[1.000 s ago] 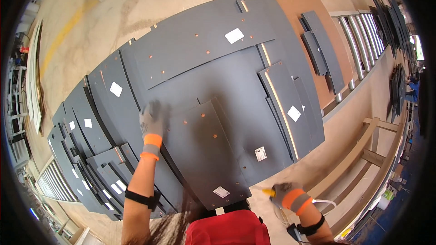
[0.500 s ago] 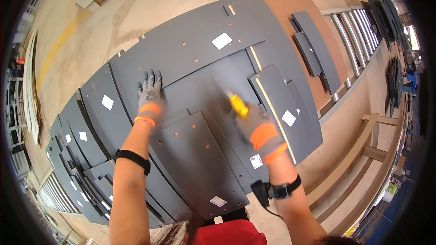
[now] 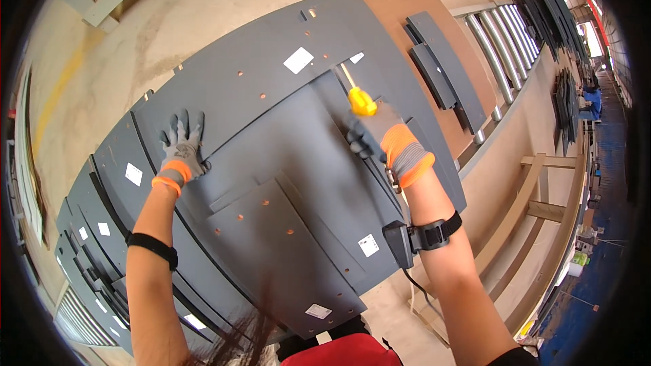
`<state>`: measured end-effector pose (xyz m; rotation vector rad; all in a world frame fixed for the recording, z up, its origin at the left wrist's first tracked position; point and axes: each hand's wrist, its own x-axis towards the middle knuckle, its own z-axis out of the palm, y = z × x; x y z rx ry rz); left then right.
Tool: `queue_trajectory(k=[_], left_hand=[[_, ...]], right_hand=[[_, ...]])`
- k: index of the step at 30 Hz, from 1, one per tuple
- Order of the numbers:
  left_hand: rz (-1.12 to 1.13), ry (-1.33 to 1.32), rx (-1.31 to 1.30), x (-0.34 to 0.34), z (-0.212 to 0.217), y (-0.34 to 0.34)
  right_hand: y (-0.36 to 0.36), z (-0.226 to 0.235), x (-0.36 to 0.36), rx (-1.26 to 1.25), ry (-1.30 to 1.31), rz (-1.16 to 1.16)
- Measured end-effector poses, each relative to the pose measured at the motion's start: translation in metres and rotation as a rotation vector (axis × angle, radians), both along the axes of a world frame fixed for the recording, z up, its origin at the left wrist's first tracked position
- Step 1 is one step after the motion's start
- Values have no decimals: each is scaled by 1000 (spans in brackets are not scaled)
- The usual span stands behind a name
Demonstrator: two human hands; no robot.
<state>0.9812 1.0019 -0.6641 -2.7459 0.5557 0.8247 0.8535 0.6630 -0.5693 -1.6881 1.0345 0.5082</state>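
I see my left hand (image 3: pixel 182 146) spread flat, holding nothing, pressed on the big grey panel (image 3: pixel 258 81) near its left edge. My right hand (image 3: pixel 376 135) is closed around a yellow-handled screwdriver (image 3: pixel 359 98), tip reaching toward the panel's far right corner.

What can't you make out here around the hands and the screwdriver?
- Head view: the screwdriver tip, too thin against the gray panel to tell what it touches.
- Right hand fingers, curled out of sight around the handle.
- Panel under left hand: its holes covered.
- Lower panel edges, cut off by the person's body.
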Motion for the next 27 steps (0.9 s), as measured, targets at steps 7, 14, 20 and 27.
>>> queue_trajectory(k=[7, 14, 20, 27], left_hand=[[-75, -122, 46, -25, 8, -6], [-260, 34, -82, -32, 20, 27], [87, -1, -161, -25, 39, -17], [56, -69, 35, -27, -5, -10]], right_hand=[[69, 9, -22, 146, 168, 770], [63, 17, -36, 249, 146, 619], [62, 9, -47, 108, 104, 621], [56, 8, -48, 89, 96, 450]])
